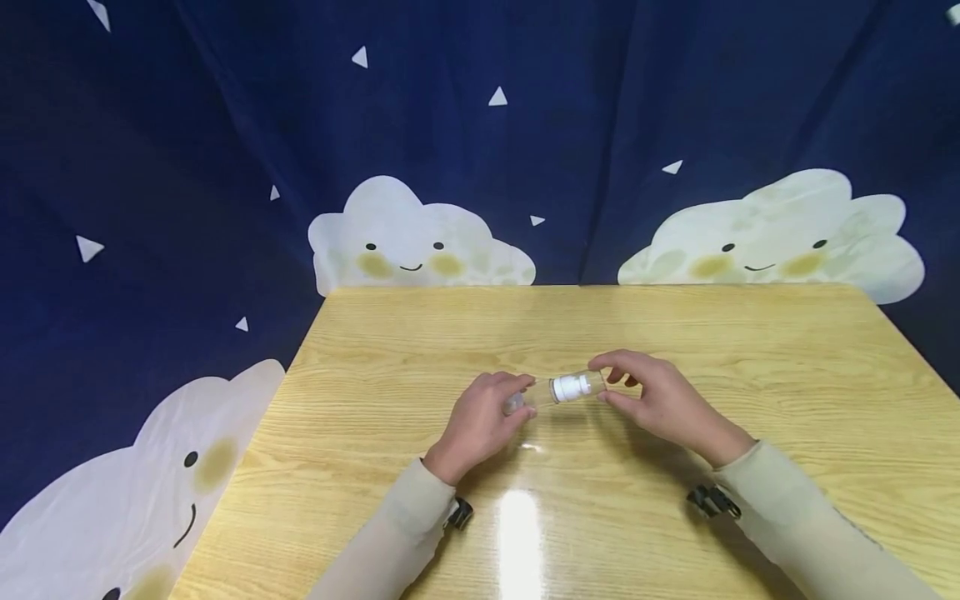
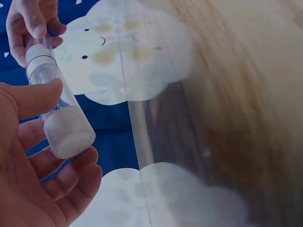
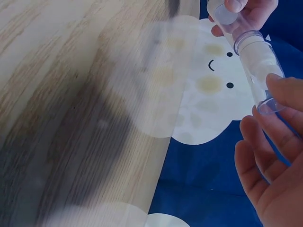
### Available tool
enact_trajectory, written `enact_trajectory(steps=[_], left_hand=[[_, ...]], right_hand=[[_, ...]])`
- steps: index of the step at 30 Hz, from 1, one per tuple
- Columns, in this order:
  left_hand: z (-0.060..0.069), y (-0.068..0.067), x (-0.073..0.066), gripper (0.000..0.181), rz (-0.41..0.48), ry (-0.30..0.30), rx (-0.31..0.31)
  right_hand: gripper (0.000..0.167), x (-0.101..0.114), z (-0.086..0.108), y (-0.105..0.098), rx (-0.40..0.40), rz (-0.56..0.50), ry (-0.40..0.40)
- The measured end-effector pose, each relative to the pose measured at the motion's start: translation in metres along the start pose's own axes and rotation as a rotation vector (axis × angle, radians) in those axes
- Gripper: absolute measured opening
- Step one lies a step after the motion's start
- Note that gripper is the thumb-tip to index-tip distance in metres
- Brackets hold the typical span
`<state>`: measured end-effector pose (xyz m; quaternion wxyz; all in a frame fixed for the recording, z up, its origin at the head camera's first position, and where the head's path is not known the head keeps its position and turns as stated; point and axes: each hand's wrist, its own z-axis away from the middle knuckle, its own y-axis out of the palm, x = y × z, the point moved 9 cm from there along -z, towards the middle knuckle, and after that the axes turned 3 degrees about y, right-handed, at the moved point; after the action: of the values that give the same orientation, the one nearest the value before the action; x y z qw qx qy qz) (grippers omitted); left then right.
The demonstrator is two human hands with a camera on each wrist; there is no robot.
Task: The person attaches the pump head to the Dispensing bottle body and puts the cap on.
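Note:
A slim clear bottle (image 1: 542,393) with a white pump collar (image 1: 571,387) is held lengthwise above the table, slightly tilted up toward the right. My left hand (image 1: 486,418) grips the bottle's body near its whitish base (image 2: 69,132), thumb on one side and fingers on the other. At the opposite end, my right hand (image 1: 660,398) pinches the clear cap (image 3: 265,90) that surrounds the white pump, between thumb and fingers. The cap sits over the collar; whether it is fully seated I cannot tell.
A light wood-grain table (image 1: 390,333) lies beneath both hands, with a bright reflection near the front. Behind it and along the left hangs a dark blue curtain (image 1: 450,133) with cloud faces and small white triangles. Each wrist wears a small black device (image 1: 714,502).

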<state>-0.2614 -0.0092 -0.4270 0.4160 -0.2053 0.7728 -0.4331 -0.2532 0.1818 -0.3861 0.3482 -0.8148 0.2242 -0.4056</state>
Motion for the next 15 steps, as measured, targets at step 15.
enact_trajectory(steps=[15], left_hand=[[0.0030,-0.0028,-0.0049,0.038,-0.014,0.008,0.003]], right_hand=[[0.038,0.0092,-0.0003,0.0024,0.001,0.004,-0.024]])
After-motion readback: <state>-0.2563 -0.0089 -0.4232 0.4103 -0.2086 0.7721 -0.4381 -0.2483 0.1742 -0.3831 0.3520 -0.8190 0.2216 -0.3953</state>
